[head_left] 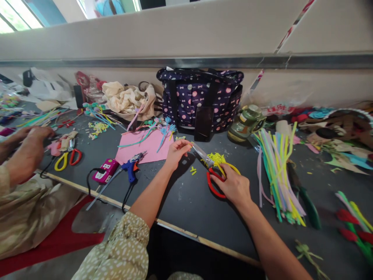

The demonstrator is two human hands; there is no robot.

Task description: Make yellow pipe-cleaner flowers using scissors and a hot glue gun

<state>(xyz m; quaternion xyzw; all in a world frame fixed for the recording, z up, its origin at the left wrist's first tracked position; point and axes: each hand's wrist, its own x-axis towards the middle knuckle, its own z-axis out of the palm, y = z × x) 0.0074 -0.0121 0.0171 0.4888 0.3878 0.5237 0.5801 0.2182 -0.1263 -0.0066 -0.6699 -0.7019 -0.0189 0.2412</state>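
2 hands (pixel 204 171); scissors (pixel 208 163) in the right; phone (pixel 203 123) beyond, against bag (pixel 201 97)

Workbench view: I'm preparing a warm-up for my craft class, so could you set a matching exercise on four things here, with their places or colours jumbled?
Things
1. Glue gun
2. Jar
3. Paper sheet
4. Yellow clippings

Places or colours
A. Pink, partly under fuzzy stems
B. Beside the scissors in the right hand
C. Blue, with an orange part
D. Right of the patterned bag

Right pairs: 1-C, 2-D, 3-A, 4-B
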